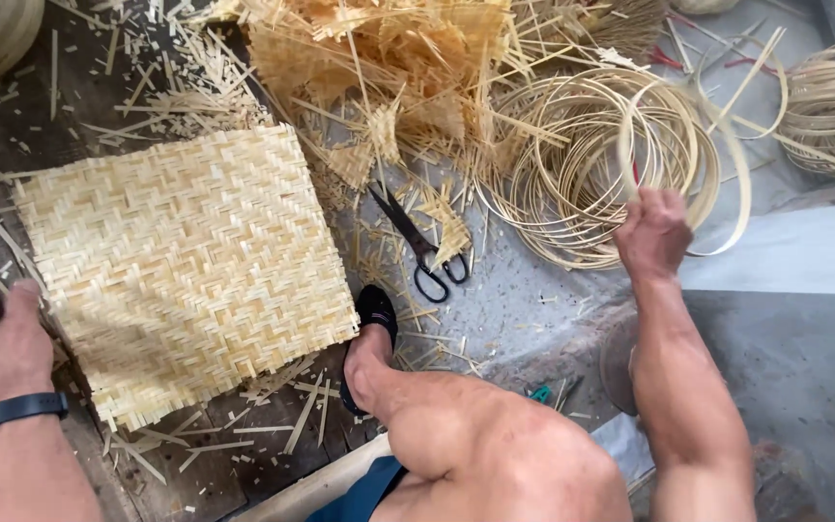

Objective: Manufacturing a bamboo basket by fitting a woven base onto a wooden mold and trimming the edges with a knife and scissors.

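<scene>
Woven bamboo mat (186, 271) flat on floor, weave looks complete, edges ragged, no rim fitted. Left hand (7, 353) closed on mat's near-left edge. Right hand (651, 232) clenched around thin bamboo hoop (717, 164) lifted from hoop pile (572, 184). Scissors (422, 246) lie between, untouched.

— What covers the floor (794, 367)?

— A square woven mat (181, 266) at left, black scissors (424, 244) in the middle, coiled bamboo hoops (591, 164) to the right, a heap of strips (388, 58) far back, and offcuts (244, 435) scattered near.
</scene>
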